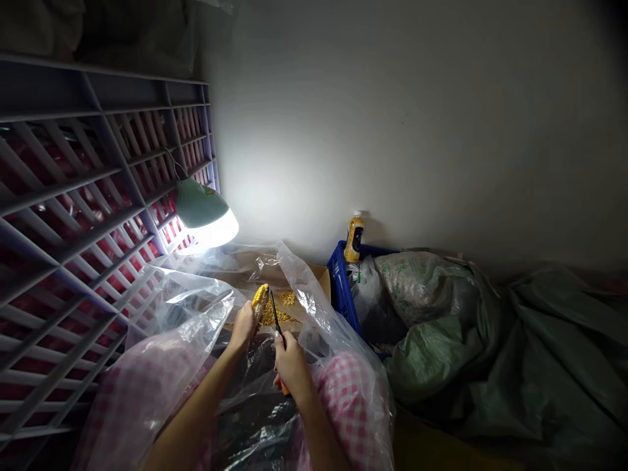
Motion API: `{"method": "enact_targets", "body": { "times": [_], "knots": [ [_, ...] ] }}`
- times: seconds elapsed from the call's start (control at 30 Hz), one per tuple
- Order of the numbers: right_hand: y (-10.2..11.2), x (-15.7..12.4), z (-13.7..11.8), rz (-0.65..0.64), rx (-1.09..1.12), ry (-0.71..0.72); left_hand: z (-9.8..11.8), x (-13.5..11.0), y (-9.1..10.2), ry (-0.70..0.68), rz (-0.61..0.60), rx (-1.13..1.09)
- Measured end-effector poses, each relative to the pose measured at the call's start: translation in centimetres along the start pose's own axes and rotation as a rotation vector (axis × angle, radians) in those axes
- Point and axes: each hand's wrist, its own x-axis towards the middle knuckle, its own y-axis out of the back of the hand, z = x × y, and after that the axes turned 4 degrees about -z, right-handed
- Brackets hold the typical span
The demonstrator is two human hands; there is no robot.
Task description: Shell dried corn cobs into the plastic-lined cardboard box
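Observation:
My left hand (243,326) is closed round the lower part of a corn cob (260,298), which is tilted up and to the right. Yellow kernels cover part of the cob; a paler strip shows along its side. In my right hand (290,360) is a thin, dark, screwdriver-like tool (274,310) with an orange end below the fist. Its tip rises beside the cob; whether they touch I cannot tell. Loose corn kernels (279,316) lie beneath, inside a cardboard box (321,280) lined with a clear plastic sheet (307,294) that also drapes over both knees.
A lit green lamp (200,204) hangs on a slatted purple crate (73,261) at the left. To the right stand a blue basket (342,288) with a yellow bottle (354,239), a filled bag (426,281) and green sheeting (554,353). A pale wall (417,131) rises behind.

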Motion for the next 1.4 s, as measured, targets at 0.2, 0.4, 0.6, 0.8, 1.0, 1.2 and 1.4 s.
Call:
{"method": "enact_targets", "body": {
  "times": [0.2,0.4,0.6,0.8,1.0,1.2,1.4],
  "knots": [
    [0.1,0.0,0.1,-0.011,-0.010,0.020,-0.2,0.3,-0.1,-0.006,0.020,0.051],
    [0.3,0.2,0.2,-0.014,0.012,0.037,-0.5,0.4,-0.1,-0.050,0.055,0.158],
    [0.2,0.9,1.2,-0.078,0.125,-0.040,-0.8,-0.3,-0.2,-0.129,0.102,0.296],
    [-0.7,1.8,0.2,-0.070,0.366,-0.150,-0.5,-2.0,-0.9,-0.175,0.085,0.376],
    [0.5,1.0,-0.8,-0.065,0.567,-0.143,0.8,-2.1,-0.3,-0.135,0.118,0.211],
    [2.0,-1.2,-1.5,-0.209,0.565,-0.079,3.4,-2.1,1.2,-0.093,0.013,0.139],
    [10.0,-6.9,-3.2,-0.314,0.826,0.187,5.9,-1.9,3.1,-0.075,-0.126,0.169]
  ]
}}
